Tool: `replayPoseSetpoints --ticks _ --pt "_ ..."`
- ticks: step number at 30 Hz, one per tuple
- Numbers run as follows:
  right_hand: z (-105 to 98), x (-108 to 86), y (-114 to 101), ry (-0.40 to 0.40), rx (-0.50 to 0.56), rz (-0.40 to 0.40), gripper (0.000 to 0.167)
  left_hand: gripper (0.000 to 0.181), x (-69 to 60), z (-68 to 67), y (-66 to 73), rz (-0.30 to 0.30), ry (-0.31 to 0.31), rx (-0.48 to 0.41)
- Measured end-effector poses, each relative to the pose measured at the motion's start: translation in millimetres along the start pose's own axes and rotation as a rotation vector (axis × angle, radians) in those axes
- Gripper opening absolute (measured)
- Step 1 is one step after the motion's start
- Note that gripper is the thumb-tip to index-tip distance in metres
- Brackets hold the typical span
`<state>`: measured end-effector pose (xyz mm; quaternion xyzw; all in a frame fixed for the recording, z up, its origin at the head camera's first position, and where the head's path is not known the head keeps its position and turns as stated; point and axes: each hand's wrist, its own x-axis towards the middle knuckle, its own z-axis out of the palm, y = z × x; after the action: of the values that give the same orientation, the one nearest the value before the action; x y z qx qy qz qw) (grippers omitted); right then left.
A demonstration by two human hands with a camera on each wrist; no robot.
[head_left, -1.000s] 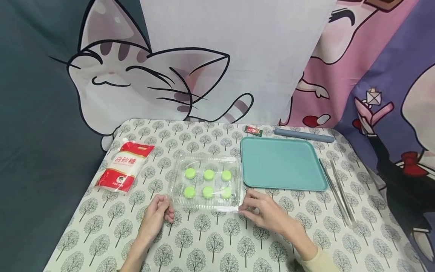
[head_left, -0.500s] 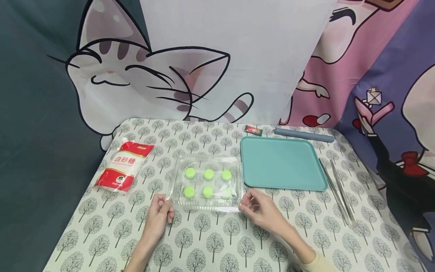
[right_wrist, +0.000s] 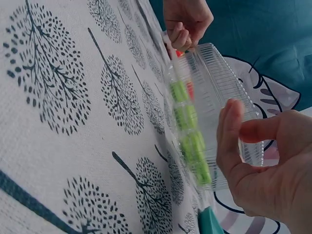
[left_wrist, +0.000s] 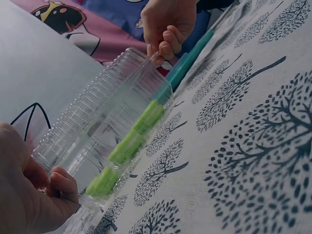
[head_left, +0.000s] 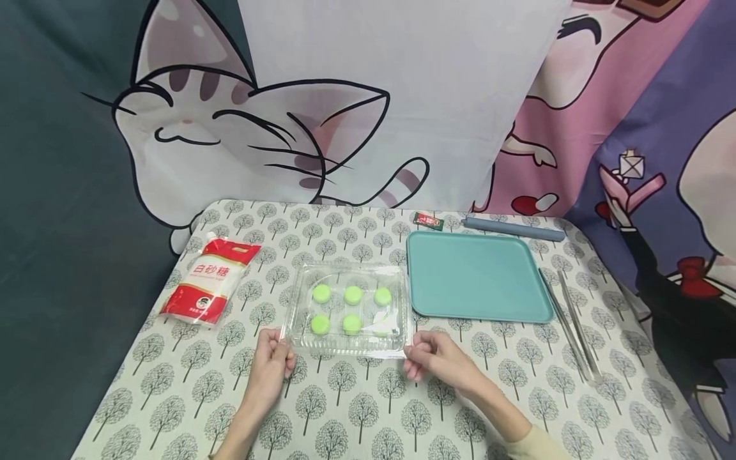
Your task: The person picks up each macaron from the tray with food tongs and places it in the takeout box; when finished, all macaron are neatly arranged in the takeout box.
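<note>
A clear plastic clamshell box stands on the table in the head view. Through its lid show several round green macarons, in two rows. My left hand pinches the box's near left corner at the rim. At the near right corner, my right hand grips the rim between thumb and curled fingers. Seen side-on in the left wrist view, the ridged lid rises above the green macarons. In the right wrist view, my right fingers hide part of the box.
Right of the box lies a teal tray, with metal tongs beyond it. A grey-blue rod and a small red-green packet lie along the back. At left is a red-and-white sugar bag on the tree-patterned tablecloth.
My right hand's fingers have curled in lower at the near right corner, where they were spread wider before. My left hand and the box have hardly moved.
</note>
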<state>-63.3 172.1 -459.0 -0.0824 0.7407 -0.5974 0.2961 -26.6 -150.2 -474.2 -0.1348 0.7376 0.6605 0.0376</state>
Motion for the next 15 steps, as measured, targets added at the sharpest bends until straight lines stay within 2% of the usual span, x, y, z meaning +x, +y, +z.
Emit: replayPoseSetpoints --ticks 9,12,15 --pt "-4.2 2.6 0.1 0.036 0.026 -0.008 0.019 0.008 2.2 2.0 2.1 0.004 0.002 0.002" --pt "-6.6 2.5 0.3 0.022 0.029 -0.019 0.018 0.009 3.8 1.8 3.8 0.009 0.002 0.022" --pt "-9.9 1.7 1.5 -0.024 0.031 -0.017 0.019 0.01 5.3 1.0 4.8 0.008 -0.002 0.022"
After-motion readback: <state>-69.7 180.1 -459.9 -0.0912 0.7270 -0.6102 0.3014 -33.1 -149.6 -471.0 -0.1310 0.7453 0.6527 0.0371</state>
